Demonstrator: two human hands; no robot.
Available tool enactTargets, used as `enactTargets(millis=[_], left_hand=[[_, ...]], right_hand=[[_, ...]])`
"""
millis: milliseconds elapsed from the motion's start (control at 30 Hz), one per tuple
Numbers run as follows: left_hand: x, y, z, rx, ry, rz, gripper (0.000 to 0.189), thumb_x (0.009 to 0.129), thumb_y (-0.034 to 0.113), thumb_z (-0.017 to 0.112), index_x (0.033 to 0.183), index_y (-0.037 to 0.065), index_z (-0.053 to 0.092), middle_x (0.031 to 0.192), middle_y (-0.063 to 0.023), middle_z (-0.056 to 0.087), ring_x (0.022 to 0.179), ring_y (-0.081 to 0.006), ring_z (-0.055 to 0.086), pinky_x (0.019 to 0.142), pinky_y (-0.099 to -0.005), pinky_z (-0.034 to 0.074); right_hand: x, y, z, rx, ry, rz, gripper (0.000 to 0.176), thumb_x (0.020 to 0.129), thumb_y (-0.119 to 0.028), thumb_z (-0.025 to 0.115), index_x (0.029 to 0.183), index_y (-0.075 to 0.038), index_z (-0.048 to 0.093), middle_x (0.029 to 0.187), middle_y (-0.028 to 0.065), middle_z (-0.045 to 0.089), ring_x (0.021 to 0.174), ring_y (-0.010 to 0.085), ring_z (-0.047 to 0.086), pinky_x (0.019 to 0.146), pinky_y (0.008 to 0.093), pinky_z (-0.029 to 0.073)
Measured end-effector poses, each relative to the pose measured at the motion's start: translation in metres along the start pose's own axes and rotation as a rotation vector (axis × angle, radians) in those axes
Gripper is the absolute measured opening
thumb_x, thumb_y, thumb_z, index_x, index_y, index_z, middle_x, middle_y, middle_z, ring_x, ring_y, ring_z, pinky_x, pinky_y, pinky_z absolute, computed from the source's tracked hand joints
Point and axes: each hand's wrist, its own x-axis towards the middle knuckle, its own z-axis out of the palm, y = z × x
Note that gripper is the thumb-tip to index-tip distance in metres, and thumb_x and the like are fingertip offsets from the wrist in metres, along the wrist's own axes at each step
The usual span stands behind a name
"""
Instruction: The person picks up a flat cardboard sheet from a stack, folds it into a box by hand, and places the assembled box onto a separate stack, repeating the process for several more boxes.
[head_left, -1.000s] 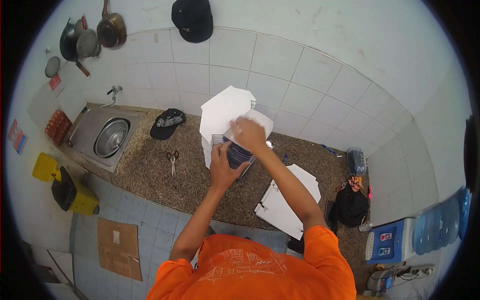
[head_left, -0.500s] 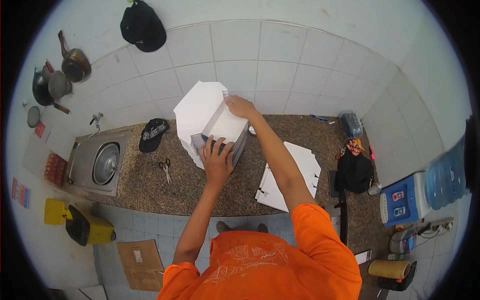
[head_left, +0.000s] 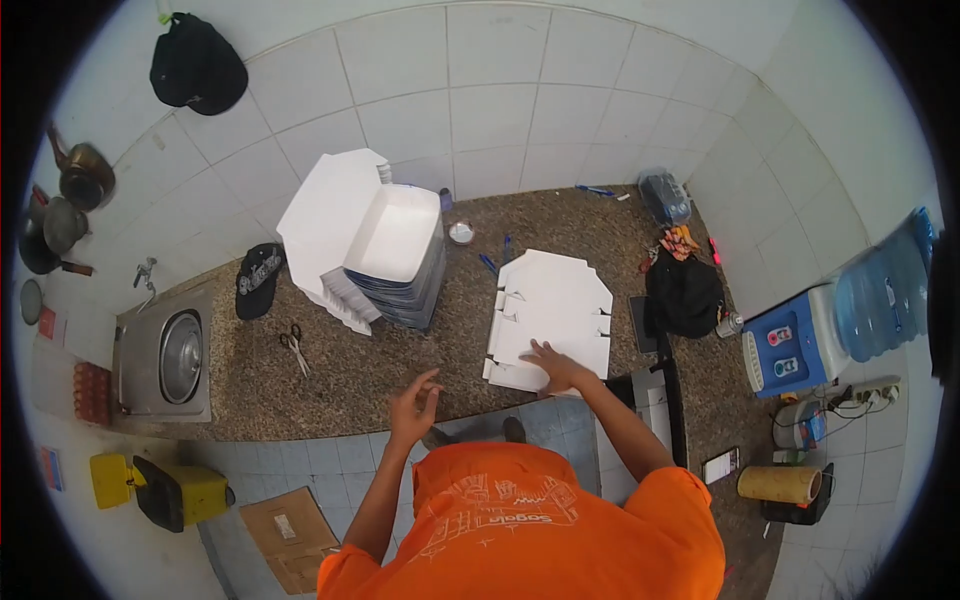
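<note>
My right hand (head_left: 553, 367) rests with fingers spread on the near part of a flat white die-cut cardboard sheet (head_left: 560, 310), which seems to lie on more of the same. My left hand (head_left: 413, 410) hovers at the counter's front edge, fingers apart and holding nothing. Farther back and to the left stands a tall stack of folded cardboard boxes (head_left: 395, 240), white inside with dark sides. Their wide white flaps (head_left: 325, 220) stick out to the left.
Scissors (head_left: 295, 350) and a black cap (head_left: 260, 280) lie left of the stack. A sink (head_left: 150, 380) is at the far left. Blue pens (head_left: 487, 262) and a small round lid (head_left: 461, 233) lie behind. A black bag (head_left: 685, 295) and a water dispenser (head_left: 790, 345) are at right.
Both hands have left the box stack and come back toward me. My right hand has moved onto the flat white cardboard; my left is in the air. The camera view has shifted right.
</note>
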Motion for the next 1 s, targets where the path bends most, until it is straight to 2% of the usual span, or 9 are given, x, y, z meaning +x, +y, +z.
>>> enactTargets(millis=[133,167,433,567,667,700,800,933,1000], left_hand=[[0.024,-0.001,0.022,-0.092,-0.261,-0.030,0.027,0.101,0.017,0.065,0.125,0.007,0.070,0.106,-0.0095,0.078,0.085,-0.0137,0.074,0.077,-0.0295,0.056],[0.030,-0.002,0.028,-0.092,-0.268,-0.029,0.027,0.101,0.017,0.065,0.125,0.007,0.070,0.106,-0.0095,0.078,0.085,-0.0137,0.074,0.077,-0.0295,0.056],[0.068,0.004,0.066,-0.441,-0.335,-0.404,0.031,0.105,0.026,0.061,0.129,0.009,0.067,0.108,-0.0046,0.074,0.093,-0.0125,0.066,0.080,-0.0276,0.053],[0.082,0.003,0.089,-0.419,-0.373,-0.475,0.031,0.105,0.028,0.061,0.128,0.009,0.068,0.106,-0.0041,0.074,0.091,-0.0119,0.066,0.080,-0.0283,0.053],[0.093,0.011,0.095,-0.397,-0.370,-0.472,0.032,0.106,0.032,0.059,0.126,0.009,0.068,0.106,-0.0041,0.073,0.089,-0.0121,0.066,0.080,-0.0294,0.053],[0.096,0.016,0.094,-0.407,-0.384,-0.448,0.037,0.106,0.035,0.058,0.129,0.008,0.066,0.110,-0.0061,0.072,0.093,-0.0141,0.067,0.083,-0.0315,0.054],[0.107,0.044,0.085,-0.675,-0.421,-0.489,0.048,0.106,0.040,0.056,0.137,0.004,0.060,0.119,-0.0109,0.070,0.101,-0.0194,0.068,0.089,-0.0373,0.056],[0.128,0.066,0.083,-1.274,-0.555,-0.561,0.057,0.104,0.040,0.058,0.142,-0.002,0.054,0.129,-0.0151,0.068,0.114,-0.0265,0.068,0.098,-0.0420,0.055],[0.138,0.054,0.090,-0.592,-0.489,-0.490,0.042,0.097,0.018,0.068,0.132,-0.005,0.062,0.122,-0.0140,0.071,0.109,-0.0225,0.069,0.093,-0.0370,0.056]], right_hand=[[0.002,0.035,-0.037,0.265,-0.064,-0.136,0.056,0.077,-0.035,0.088,0.126,-0.013,0.072,0.138,0.0198,0.064,0.126,0.0312,0.062,0.105,0.0427,0.049],[-0.013,0.017,-0.056,0.501,-0.076,0.088,0.031,0.082,-0.026,0.086,0.105,-0.007,0.078,0.102,0.0115,0.077,0.084,0.0190,0.071,0.083,0.0356,0.057],[-0.071,-0.044,-0.055,0.482,1.003,0.129,0.033,0.079,-0.012,0.087,0.069,-0.004,0.056,0.061,0.0046,0.056,0.059,0.0152,0.055,0.059,0.0345,0.044],[-0.053,-0.006,-0.048,0.817,0.720,0.242,0.036,0.091,-0.022,0.081,0.069,-0.013,0.054,0.065,-0.0043,0.054,0.058,0.0038,0.046,0.052,0.0281,0.037],[-0.061,-0.010,-0.082,1.082,0.946,0.276,0.028,0.096,-0.022,0.075,0.078,-0.010,0.059,0.067,-0.0031,0.055,0.060,0.0027,0.045,0.049,0.0280,0.037],[-0.057,-0.013,-0.094,0.696,1.285,0.190,0.019,0.098,-0.019,0.071,0.088,-0.004,0.065,0.066,0.0027,0.060,0.059,0.0086,0.053,0.057,0.0308,0.044],[-0.076,-0.038,-0.110,0.425,1.497,0.119,0.014,0.096,-0.014,0.069,0.103,-0.002,0.071,0.091,0.0125,0.075,0.083,0.0247,0.072,0.077,0.0333,0.055],[-0.079,-0.094,-0.045,0.362,0.995,-0.185,0.024,0.093,-0.019,0.073,0.115,-0.008,0.074,0.124,0.0151,0.070,0.120,0.0328,0.064,0.101,0.0415,0.049],[-0.092,-0.124,-0.049,0.187,1.011,-0.163,0.033,0.091,-0.023,0.075,0.120,-0.008,0.072,0.132,0.0169,0.065,0.128,0.0350,0.057,0.106,0.0430,0.045]])
